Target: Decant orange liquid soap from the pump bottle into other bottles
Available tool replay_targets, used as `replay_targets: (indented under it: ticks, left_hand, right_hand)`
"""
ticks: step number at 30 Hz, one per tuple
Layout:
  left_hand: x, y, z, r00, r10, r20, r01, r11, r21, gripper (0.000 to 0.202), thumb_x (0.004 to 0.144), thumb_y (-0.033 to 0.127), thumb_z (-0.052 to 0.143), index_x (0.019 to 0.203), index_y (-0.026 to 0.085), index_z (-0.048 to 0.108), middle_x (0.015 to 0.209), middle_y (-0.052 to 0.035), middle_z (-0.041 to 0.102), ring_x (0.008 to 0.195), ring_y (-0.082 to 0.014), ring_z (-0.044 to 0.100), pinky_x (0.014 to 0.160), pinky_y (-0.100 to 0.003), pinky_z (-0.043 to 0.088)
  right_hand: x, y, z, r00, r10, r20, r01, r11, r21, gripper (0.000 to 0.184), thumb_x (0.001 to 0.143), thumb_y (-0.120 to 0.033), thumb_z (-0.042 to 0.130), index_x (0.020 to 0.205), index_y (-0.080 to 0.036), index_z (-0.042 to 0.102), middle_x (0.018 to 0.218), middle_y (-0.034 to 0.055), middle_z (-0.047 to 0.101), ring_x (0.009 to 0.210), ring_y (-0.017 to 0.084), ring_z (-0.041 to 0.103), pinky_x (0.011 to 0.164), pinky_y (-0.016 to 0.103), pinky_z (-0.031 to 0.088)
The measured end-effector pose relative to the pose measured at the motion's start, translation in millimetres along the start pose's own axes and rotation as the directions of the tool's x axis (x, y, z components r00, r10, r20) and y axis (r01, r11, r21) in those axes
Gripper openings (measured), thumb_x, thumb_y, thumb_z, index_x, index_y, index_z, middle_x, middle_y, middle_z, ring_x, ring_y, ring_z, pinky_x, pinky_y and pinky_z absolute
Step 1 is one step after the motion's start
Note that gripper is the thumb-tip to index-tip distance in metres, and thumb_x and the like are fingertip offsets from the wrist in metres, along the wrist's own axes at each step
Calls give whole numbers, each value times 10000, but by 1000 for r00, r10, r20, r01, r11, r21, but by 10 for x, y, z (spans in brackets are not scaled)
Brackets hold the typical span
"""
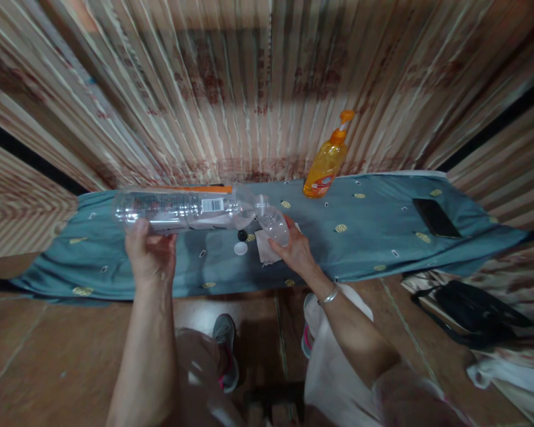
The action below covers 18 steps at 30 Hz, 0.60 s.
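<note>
My left hand [151, 252] is closed around the lower part of a large clear plastic bottle [182, 209], held sideways above the table with its neck to the right. It has a barcode label and an orange strip. My right hand [296, 246] grips a small clear bottle [273, 224], tilted with its mouth up and left. The two bottle mouths meet or nearly meet; I cannot tell whether they touch. Below them on the cloth lie a black cap [242, 236], a white round lid [240, 248] and a pale folded cloth [266, 249], partly hidden by my right hand.
An orange pump bottle [324, 169] stands at the back of the table, whose teal patterned cloth [369, 255] hangs over the front edge. A black phone [436, 217] lies at the right. Pleated curtains rise behind. A black bag [471, 308] is at the lower right.
</note>
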State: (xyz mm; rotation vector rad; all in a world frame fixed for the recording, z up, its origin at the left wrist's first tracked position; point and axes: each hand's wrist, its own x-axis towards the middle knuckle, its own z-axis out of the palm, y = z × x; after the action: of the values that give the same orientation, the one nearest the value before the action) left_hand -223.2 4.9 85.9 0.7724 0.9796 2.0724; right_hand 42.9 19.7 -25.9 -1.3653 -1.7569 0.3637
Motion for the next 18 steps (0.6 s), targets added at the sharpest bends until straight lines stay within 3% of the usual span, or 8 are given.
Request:
replay_targets:
  ticks: [7, 18]
  left_hand:
    - [9, 32, 8, 998, 40, 58, -41, 999, 14, 420, 503, 433, 854, 842, 242, 696, 977, -2, 742, 1062, -212, 651, 812, -276, 534]
    - [27, 112, 50, 982, 137, 133, -144, 989, 38, 454, 553, 398, 810, 976, 290, 686, 1006, 2, 739, 1116, -239, 645, 897, -347, 513]
  right_hand:
    - [-4, -5, 3, 1000, 3, 3, -3, 1000, 8, 661, 828, -388, 670, 1408, -132, 482, 1303, 185, 687, 1158, 329, 681, 965, 479, 563]
    - [6, -41, -33, 1000, -4, 18, 4, 1000, 14, 679, 814, -360, 679, 1418, -128, 471, 1333, 196, 668, 1186, 339, 669, 983, 484, 554]
